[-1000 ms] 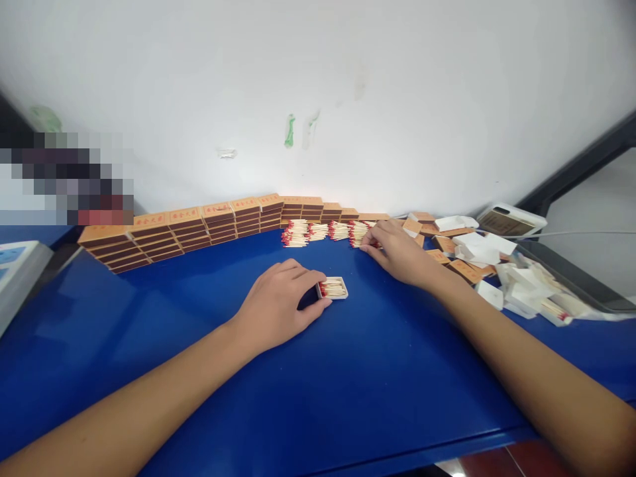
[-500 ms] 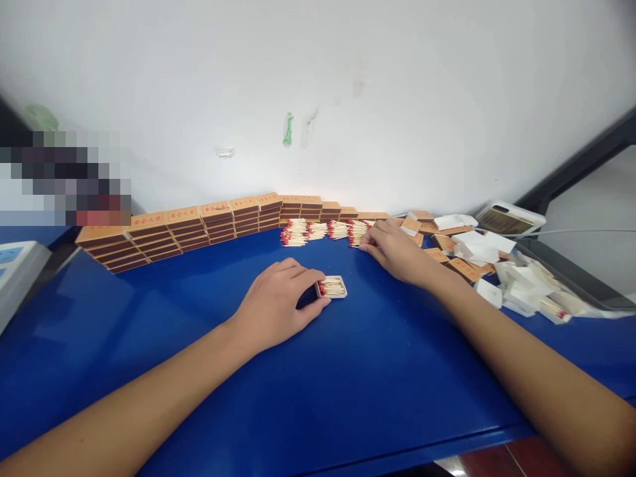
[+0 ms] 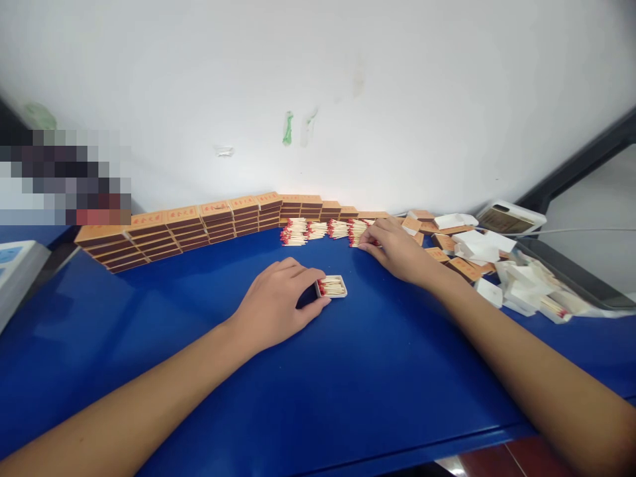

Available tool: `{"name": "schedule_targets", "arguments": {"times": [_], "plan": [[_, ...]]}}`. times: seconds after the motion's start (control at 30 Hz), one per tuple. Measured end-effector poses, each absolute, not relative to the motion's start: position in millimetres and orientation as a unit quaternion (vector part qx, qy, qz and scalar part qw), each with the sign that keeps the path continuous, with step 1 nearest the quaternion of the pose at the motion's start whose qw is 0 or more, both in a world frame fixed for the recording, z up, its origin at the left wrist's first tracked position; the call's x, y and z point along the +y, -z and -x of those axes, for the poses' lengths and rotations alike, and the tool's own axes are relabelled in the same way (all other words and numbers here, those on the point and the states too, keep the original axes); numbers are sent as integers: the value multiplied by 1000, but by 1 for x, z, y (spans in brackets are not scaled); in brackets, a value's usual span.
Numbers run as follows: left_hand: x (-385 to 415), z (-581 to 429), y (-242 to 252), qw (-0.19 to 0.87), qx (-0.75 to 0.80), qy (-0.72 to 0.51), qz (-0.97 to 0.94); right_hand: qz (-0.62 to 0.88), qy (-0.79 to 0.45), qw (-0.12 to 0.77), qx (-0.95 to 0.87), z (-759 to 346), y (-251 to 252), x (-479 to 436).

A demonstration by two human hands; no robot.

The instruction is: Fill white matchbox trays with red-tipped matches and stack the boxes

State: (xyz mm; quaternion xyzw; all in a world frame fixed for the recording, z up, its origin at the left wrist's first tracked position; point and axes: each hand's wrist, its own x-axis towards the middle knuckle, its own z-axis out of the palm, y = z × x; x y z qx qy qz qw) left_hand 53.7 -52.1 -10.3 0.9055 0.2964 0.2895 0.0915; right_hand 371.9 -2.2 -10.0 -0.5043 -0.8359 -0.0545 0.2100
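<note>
My left hand [image 3: 283, 301] holds a small white matchbox tray [image 3: 342, 278] between thumb and fingers at its left end. The tray lies on the blue table, with red-tipped matches [image 3: 332, 287] inside it. Farther right, my right hand [image 3: 397, 248] reaches to the rightmost heap of loose matches [image 3: 356, 232], its thumb and fingers closed around some matches at the heap's near edge. How many it pinches is hidden. More match heaps [image 3: 297, 232] lie in a row to the left of that hand.
Stacked orange matchboxes [image 3: 181, 228] line the wall. Loose boxes [image 3: 464, 268], white trays [image 3: 489, 293] and torn paper [image 3: 477, 246] clutter the right, near a phone [image 3: 511, 222] and a dark flat device [image 3: 571, 271]. A white object [image 3: 22, 271] stands at the left edge of the table [image 3: 318, 397].
The fingers of my right hand have shifted very slightly at the match heap. My left hand and the tray stay in place.
</note>
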Motion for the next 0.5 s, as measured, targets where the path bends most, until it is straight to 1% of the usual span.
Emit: {"name": "schedule_targets", "arguments": {"times": [0.13, 0.27, 0.37, 0.5], "plan": [[-52, -53, 11, 90, 295, -293, -905, 501, 53, 212, -837, -372, 11, -2], [-53, -54, 12, 92, 299, -292, -904, 496, 30, 229, -837, -364, -1, -13], [-53, -54, 13, 90, 308, -298, -899, 487, -27, 248, -837, -347, -17, -32], [-53, -54, 12, 92, 309, -298, -898, 462, -119, 220, -851, -318, -35, -63]]}}
